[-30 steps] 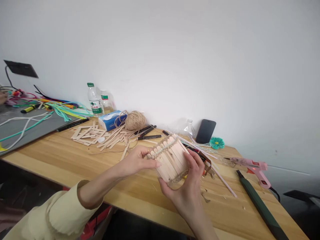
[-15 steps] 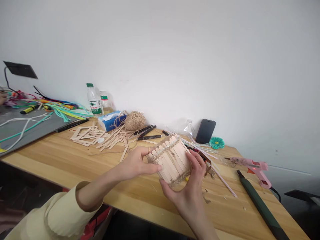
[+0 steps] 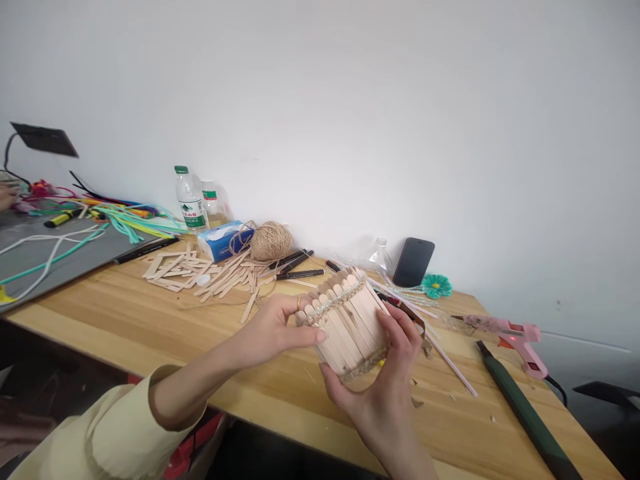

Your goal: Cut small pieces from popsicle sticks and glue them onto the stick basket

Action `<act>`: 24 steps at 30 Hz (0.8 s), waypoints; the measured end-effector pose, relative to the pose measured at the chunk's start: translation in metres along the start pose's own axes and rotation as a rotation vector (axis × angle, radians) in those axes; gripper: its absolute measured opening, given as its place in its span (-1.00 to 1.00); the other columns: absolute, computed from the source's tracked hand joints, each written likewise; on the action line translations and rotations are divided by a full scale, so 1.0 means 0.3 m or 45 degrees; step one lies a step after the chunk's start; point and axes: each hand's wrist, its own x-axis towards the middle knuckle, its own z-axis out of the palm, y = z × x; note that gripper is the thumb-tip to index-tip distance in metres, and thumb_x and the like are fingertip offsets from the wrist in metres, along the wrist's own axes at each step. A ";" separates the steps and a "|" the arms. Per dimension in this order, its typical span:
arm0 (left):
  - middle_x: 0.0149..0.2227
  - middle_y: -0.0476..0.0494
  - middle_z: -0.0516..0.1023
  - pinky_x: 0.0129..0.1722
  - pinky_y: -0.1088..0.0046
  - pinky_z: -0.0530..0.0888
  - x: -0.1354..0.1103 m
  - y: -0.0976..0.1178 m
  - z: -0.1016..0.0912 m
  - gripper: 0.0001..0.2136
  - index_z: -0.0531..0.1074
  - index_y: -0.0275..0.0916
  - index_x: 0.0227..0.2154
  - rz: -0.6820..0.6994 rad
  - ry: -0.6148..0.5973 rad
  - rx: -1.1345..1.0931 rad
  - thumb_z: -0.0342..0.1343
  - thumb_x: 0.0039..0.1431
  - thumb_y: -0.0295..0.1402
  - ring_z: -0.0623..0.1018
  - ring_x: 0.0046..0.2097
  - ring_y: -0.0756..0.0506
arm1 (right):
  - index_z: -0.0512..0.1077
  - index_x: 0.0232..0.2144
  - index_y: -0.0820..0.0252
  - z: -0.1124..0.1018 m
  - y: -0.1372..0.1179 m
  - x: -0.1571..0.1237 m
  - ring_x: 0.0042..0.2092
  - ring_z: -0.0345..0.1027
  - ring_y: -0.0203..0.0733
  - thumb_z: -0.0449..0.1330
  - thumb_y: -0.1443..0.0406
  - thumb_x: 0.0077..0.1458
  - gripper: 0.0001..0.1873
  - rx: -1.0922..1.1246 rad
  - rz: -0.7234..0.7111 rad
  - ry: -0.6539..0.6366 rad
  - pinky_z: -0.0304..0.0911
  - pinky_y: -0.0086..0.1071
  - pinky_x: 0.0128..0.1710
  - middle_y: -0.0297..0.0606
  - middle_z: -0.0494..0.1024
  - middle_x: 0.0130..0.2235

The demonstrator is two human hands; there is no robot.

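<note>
Both my hands gripped the craft-stick cup (image 3: 350,323), tilted above the table (image 3: 150,313): left hand (image 3: 277,327) pinching its beaded rim at nine o'clock, right hand (image 3: 385,393) cradling its base at five. Pink glue gun (image 3: 505,332) lay at three o'clock.

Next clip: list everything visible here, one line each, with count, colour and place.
stick holder: one, pale wood with bead trim, between both hands
loose craft sticks: many, pale wood, table's back left
twine ball: one, tan, near the wall
tissue pack: one, blue and white, left of the twine ball
water bottles: two, clear with green labels, by the wall
pens: several, black, right of the twine ball
phone: one, black, leaning on the wall
flower: one, teal, beside the phone
glue gun: one, pink, table's right
long tool: one, dark green, right front
pipe cleaners: many, mixed colours, far left
table: one, light wood
left hand: grips the holder's upper rim
right hand: cups the holder's lower end
</note>
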 end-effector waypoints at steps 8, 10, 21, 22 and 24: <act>-0.41 0.01 0.53 -0.25 0.48 0.38 0.000 0.001 0.000 -0.92 0.52 -0.27 -0.45 0.011 -0.054 -0.055 0.22 -0.04 -0.38 0.46 -0.33 -0.06 | 0.00 0.11 0.16 0.003 -0.002 0.002 0.09 0.05 0.18 0.30 0.26 -0.19 -0.16 -0.015 -0.028 0.013 0.12 0.13 -0.02 0.02 0.11 0.06; -0.40 0.01 0.54 -0.24 0.47 0.38 -0.001 0.002 -0.001 -0.93 0.52 -0.27 -0.45 0.010 -0.072 -0.066 0.21 -0.03 -0.38 0.47 -0.33 -0.06 | 0.00 0.10 0.17 0.003 -0.002 0.000 0.09 0.04 0.18 0.31 0.26 -0.20 -0.15 -0.014 -0.025 0.010 0.13 0.12 -0.02 0.02 0.11 0.06; -0.03 -0.17 0.50 0.09 0.23 0.24 0.018 -0.013 -0.034 -0.41 0.39 -0.22 -0.01 0.104 -0.247 0.050 0.37 -0.21 -0.41 0.40 0.04 -0.22 | 0.02 0.09 0.21 0.005 0.014 0.002 0.10 0.04 0.19 0.29 0.25 -0.18 -0.19 0.025 0.029 -0.002 0.09 0.17 0.01 0.04 0.13 0.04; 0.01 -0.19 0.46 0.11 0.21 0.21 0.019 -0.022 -0.039 -0.37 0.37 -0.20 0.01 0.135 -0.219 0.057 0.38 -0.23 -0.43 0.37 0.08 -0.24 | 0.02 0.09 0.19 0.006 0.016 0.001 0.09 0.04 0.18 0.29 0.24 -0.18 -0.19 0.032 0.041 0.000 0.08 0.17 0.01 0.02 0.13 0.04; 0.08 -0.21 0.39 0.13 0.18 0.18 0.018 -0.045 -0.044 -0.34 0.35 -0.16 0.02 0.202 -0.116 0.024 0.39 -0.25 -0.43 0.31 0.14 -0.27 | 0.01 0.09 0.17 0.008 0.020 -0.002 0.10 0.04 0.18 0.30 0.24 -0.18 -0.19 0.031 0.060 0.013 0.08 0.18 0.01 0.00 0.13 0.04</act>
